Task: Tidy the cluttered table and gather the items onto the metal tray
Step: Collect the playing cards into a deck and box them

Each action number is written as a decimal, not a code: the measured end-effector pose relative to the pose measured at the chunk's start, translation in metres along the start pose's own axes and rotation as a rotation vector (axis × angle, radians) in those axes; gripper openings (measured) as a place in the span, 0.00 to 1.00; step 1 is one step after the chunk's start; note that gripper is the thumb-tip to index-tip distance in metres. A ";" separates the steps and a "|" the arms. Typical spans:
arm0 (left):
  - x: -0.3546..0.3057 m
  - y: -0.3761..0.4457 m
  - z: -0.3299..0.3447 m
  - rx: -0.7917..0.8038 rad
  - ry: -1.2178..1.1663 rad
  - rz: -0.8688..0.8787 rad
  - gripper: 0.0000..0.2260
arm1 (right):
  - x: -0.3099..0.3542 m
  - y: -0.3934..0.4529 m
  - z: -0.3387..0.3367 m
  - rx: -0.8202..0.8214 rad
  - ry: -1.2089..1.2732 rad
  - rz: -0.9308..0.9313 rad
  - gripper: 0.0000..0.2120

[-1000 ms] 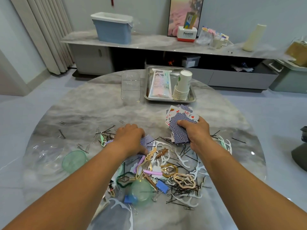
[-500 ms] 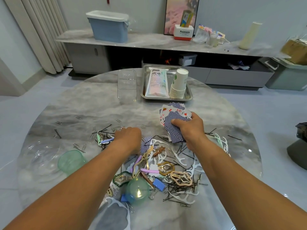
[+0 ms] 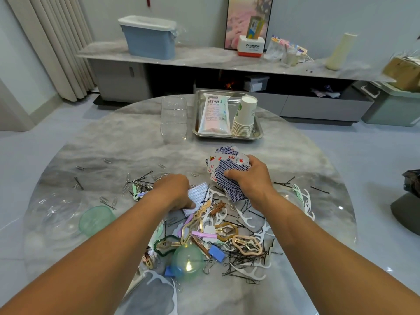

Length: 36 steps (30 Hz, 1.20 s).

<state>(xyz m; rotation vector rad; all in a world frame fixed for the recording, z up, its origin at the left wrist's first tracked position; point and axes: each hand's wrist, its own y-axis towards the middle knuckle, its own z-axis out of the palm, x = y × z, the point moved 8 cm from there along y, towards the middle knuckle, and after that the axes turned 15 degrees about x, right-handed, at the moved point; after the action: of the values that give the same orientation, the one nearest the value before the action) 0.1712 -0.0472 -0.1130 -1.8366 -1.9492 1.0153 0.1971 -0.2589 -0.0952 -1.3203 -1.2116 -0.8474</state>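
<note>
My right hand (image 3: 252, 178) grips a messy stack of blue-backed playing cards (image 3: 227, 171) above the round marble table. My left hand (image 3: 175, 192) lies palm down on a few loose cards (image 3: 197, 194), its fingers curled around them at the pile's edge. Below both hands spreads a heap of hair clips (image 3: 246, 245), bobby pins, floss picks (image 3: 244, 218) and binder clips (image 3: 216, 252). The metal tray (image 3: 258, 133) stands at the table's far side, holding a plastic packet (image 3: 214, 115) and a stack of paper cups (image 3: 244, 117).
A clear plastic box (image 3: 173, 115) stands left of the tray. Green plastic capsule halves (image 3: 96, 219) and clear domes (image 3: 52, 210) lie at the left. Paper clips are scattered over the left half. A low cabinet with a blue bin (image 3: 148, 37) runs behind the table.
My right hand has lifted the card stack slightly up and away. My left hand has stayed on the loose cards, gathering them in.
</note>
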 end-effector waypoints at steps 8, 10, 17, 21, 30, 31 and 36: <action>0.002 -0.025 -0.051 -0.447 -0.195 0.121 0.03 | 0.030 -0.007 -0.010 -0.069 0.075 -0.201 0.19; 0.003 -0.029 -0.052 -0.437 -0.402 0.193 0.05 | 0.036 -0.010 -0.012 -0.039 0.273 -0.203 0.19; -0.027 -0.052 -0.028 0.002 -1.239 0.505 0.12 | 0.045 -0.033 0.010 0.163 0.611 -0.102 0.25; -0.036 -0.075 -0.016 0.093 -1.344 0.576 0.15 | 0.056 -0.054 0.015 0.193 0.601 -0.144 0.23; -0.029 -0.132 0.045 0.093 -1.516 0.666 0.25 | 0.056 -0.133 0.044 0.317 0.245 -0.222 0.25; -0.022 -0.136 0.059 0.056 -1.565 0.664 0.25 | 0.051 -0.145 0.046 0.320 0.199 -0.240 0.25; 0.004 -0.161 0.137 -0.241 -1.627 0.593 0.31 | 0.007 -0.202 0.052 0.353 0.076 -0.294 0.23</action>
<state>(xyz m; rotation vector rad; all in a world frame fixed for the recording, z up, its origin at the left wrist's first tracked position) -0.0379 -0.0756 -0.1072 -1.7919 -2.0802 3.3202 -0.0039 -0.2315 -0.0464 -0.8316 -1.4409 -0.8339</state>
